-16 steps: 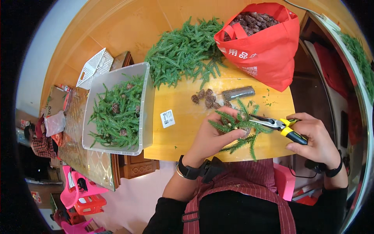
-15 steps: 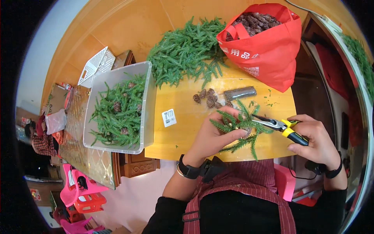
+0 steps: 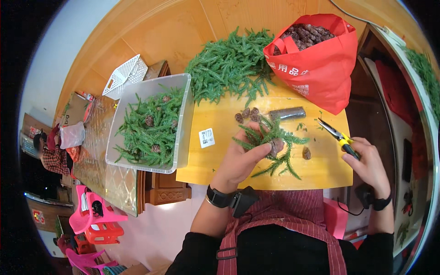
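Note:
My left hand (image 3: 240, 160) grips a bunch of green fir sprigs (image 3: 275, 146) with a brown pine cone (image 3: 276, 145) pressed against them, over the small yellow table (image 3: 220, 158). Off to the right, my right hand (image 3: 366, 162) holds yellow-handled pliers (image 3: 337, 136), their jaws pointing up-left and apart from the sprigs. A loose cone (image 3: 306, 152) lies between the two hands. Three more cones (image 3: 247, 113) and a dark roll (image 3: 287, 113) lie just beyond the sprigs.
A clear plastic bin (image 3: 181, 133) with sprigs and cones stands left of the table. A heap of green sprigs (image 3: 229, 64) lies at the back, beside a red bag (image 3: 321, 68) of cones. Pink chairs (image 3: 94, 220) and a person (image 3: 50, 151) are at far left.
My right hand has pulled the pliers away to the right, off the sprigs. My left hand has turned the bunch, so the pine cone now shows at my fingers.

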Available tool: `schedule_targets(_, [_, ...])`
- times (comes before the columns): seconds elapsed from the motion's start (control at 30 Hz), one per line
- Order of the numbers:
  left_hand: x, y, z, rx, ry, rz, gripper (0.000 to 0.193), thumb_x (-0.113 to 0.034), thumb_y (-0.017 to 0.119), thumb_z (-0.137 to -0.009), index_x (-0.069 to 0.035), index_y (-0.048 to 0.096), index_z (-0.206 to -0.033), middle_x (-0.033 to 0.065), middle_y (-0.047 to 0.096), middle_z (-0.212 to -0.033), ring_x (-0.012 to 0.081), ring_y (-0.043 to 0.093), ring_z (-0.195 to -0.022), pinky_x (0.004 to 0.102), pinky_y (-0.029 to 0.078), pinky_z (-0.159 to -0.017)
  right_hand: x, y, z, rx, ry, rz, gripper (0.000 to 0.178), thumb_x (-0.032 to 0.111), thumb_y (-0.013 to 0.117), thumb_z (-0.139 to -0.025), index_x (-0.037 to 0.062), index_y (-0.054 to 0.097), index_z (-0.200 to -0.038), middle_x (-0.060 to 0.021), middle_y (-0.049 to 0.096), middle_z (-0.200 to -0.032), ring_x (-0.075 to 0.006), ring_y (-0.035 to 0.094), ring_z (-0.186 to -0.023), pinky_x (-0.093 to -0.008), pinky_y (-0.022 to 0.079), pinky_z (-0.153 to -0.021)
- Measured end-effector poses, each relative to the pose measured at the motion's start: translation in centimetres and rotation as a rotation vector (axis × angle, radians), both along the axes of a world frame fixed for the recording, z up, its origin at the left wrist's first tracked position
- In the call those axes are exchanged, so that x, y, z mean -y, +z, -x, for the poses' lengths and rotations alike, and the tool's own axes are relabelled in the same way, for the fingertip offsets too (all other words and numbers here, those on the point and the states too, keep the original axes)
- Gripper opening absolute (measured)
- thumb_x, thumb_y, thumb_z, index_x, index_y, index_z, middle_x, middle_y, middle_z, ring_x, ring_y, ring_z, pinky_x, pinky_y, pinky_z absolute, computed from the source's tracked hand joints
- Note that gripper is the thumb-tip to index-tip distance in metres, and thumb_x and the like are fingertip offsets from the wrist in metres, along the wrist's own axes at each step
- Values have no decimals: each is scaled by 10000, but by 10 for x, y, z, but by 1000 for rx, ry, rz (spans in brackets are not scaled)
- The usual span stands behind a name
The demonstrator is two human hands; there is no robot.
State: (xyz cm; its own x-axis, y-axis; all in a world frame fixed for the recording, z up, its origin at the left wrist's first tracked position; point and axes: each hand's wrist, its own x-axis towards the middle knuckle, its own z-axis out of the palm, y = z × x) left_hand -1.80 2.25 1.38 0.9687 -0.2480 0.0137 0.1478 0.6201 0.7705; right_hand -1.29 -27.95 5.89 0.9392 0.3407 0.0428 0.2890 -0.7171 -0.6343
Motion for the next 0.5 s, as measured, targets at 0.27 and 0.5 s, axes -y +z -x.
schedule_targets(0.27, [-4, 5, 6, -79, -47, 186, 339, 85, 477, -810, -75, 394, -1096, 112, 479, -1075, 290, 507, -1075, 440, 442, -899, -2, -81, -11, 53, -121, 339, 289, 234, 615, -751, -25, 591, -877, -230, 581, -913, -361, 514, -950, -402, 420, -809])
schedule_targets(0.5, [1, 3, 5, -56, -18, 188, 366, 83, 497, -805, -62, 391, -1125, 122, 484, -1086, 270, 517, -1052, 424, 451, -897, -5, -100, -18, 231, -45, 474, 276, 207, 665, -685, 10, 593, -865, -182, 589, -875, -339, 480, -1001, -401, 385, -857])
